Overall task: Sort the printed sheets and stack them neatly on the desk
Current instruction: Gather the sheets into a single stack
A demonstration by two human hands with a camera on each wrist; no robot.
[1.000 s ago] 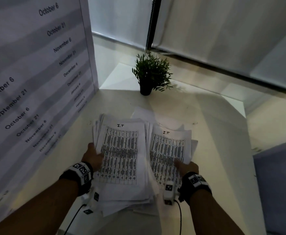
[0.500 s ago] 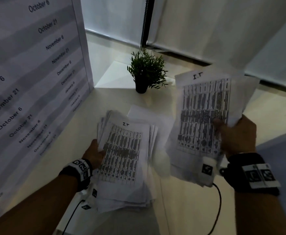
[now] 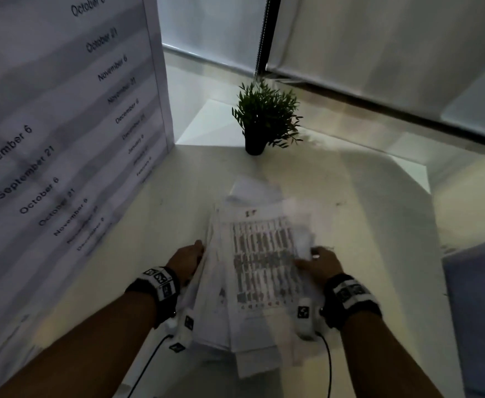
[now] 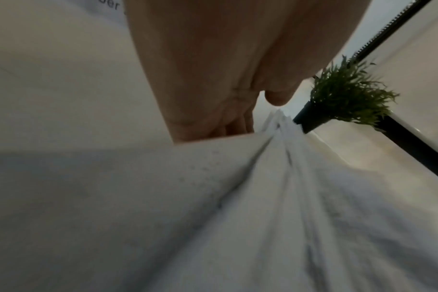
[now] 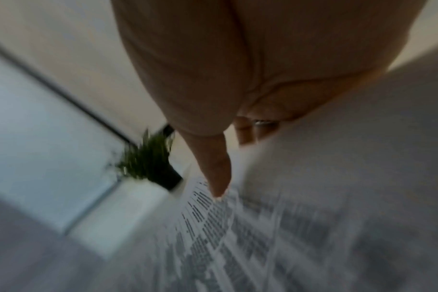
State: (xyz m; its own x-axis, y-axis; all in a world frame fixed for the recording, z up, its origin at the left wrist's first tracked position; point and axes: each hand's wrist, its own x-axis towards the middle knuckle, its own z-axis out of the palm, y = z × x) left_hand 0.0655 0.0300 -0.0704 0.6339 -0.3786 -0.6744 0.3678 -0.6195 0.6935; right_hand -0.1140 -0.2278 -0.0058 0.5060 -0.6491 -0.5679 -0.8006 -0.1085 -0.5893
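One pile of white printed sheets [image 3: 261, 271] lies on the pale desk [image 3: 364, 225], its edges uneven, with a table of dark columns on the top page. My left hand [image 3: 198, 249] grips the pile's left edge. In the left wrist view the fingers [image 4: 228, 126] go behind the sheets [image 4: 288, 197] and the thumb shows above. My right hand [image 3: 314, 258] holds the right edge, thumb lying on the top page. The right wrist view, blurred, shows that thumb [image 5: 213, 168] pressing the printed sheet [image 5: 238, 227].
A small potted plant [image 3: 267, 116] stands at the back of the desk, beyond the pile. A tall board printed with dates [image 3: 63, 124] walls off the left side. A blue-grey surface [image 3: 479, 311] borders the desk on the right. Roller blinds hang behind.
My right hand lifted the right bundle, swung it up, then brought it down onto the left pile. Two piles are now one. My left hand stayed at the left edge.
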